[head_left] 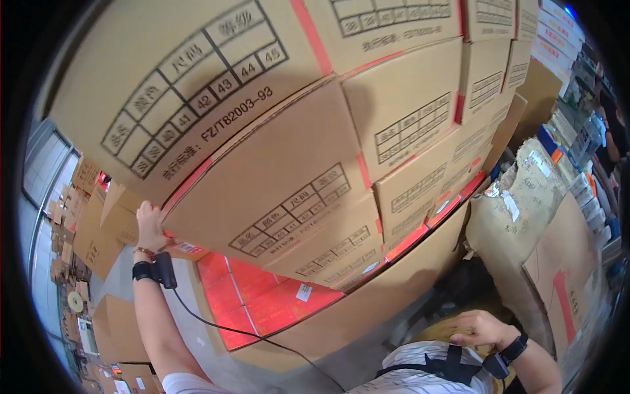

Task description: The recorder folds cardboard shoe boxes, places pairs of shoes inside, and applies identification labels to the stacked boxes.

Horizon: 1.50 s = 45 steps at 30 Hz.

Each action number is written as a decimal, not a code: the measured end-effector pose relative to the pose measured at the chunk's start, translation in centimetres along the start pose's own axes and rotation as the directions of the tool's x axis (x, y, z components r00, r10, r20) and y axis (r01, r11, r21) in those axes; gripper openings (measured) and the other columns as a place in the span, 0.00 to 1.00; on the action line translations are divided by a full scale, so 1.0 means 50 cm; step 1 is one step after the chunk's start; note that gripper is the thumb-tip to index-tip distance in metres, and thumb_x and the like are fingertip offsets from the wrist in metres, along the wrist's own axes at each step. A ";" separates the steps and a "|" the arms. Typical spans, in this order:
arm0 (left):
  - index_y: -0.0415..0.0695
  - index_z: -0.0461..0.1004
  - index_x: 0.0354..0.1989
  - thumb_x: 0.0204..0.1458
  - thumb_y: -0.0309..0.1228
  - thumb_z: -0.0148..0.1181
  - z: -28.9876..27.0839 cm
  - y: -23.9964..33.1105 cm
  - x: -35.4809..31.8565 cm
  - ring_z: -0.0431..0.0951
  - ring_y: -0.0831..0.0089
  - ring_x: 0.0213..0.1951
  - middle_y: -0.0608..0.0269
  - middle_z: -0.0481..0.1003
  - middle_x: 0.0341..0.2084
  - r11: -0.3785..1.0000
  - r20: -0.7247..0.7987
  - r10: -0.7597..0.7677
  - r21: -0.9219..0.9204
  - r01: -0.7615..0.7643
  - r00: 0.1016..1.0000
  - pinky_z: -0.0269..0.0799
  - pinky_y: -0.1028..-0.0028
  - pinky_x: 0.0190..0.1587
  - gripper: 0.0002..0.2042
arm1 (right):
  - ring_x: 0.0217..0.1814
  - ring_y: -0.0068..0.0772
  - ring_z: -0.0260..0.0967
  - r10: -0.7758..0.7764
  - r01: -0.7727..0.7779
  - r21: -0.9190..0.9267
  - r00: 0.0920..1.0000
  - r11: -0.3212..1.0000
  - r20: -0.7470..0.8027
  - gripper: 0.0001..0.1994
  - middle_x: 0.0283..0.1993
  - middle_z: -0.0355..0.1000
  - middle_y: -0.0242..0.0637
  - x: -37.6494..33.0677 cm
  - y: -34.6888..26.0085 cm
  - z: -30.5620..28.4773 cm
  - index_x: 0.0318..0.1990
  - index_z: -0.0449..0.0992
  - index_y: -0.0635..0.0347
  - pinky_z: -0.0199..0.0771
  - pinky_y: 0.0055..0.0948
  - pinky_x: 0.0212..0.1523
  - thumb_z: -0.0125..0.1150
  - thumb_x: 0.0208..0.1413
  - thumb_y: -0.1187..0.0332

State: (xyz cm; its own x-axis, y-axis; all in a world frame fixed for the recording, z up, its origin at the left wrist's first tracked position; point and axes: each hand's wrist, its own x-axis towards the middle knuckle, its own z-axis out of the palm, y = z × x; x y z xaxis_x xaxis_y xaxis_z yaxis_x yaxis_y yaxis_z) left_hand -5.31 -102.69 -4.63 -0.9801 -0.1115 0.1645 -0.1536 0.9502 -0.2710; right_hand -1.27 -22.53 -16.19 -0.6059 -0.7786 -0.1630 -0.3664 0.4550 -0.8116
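Note:
A tall stack of brown cardboard cartons with printed size tables fills the middle of the view. My left hand (149, 230) is at the left edge of one carton (275, 177), just under the large top carton (197, 85). Its fingers close on that edge, and their tips are partly hidden. A strap with a small black device sits on each wrist. Low on the right, in front of my waist, my right hand (482, 328) holds nothing, its fingers loosely bent and apart. Below the stack, red boxes (262, 299) lie packed in an open carton (328, 328).
Torn cardboard (518, 203) leans at the right, beside a flattened carton sheet (564, 276). More cartons (105, 230) are piled along the left by windows. A black cable (223, 327) hangs from my left wrist. Another person (611, 125) stands at the far right.

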 end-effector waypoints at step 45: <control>0.38 0.52 0.65 0.43 0.26 0.66 -0.197 0.857 -0.140 0.69 0.61 0.54 0.49 0.66 0.54 0.429 -0.800 -0.098 -0.571 -0.700 0.593 0.65 0.64 0.56 0.39 | 0.41 0.45 0.72 -0.149 0.068 -0.167 0.825 0.984 -0.545 0.11 0.39 0.75 0.42 -0.165 0.106 -0.139 0.39 0.78 0.61 0.72 0.38 0.43 0.58 0.56 0.63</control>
State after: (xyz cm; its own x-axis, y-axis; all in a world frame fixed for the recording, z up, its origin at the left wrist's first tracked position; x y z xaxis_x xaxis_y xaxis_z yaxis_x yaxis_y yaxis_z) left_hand -3.78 -58.35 -8.07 -0.4648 0.0736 0.8823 0.6920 0.6518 0.3102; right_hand -3.12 -10.71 -15.24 -0.8300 -0.4748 0.2925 -0.5194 0.4670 -0.7157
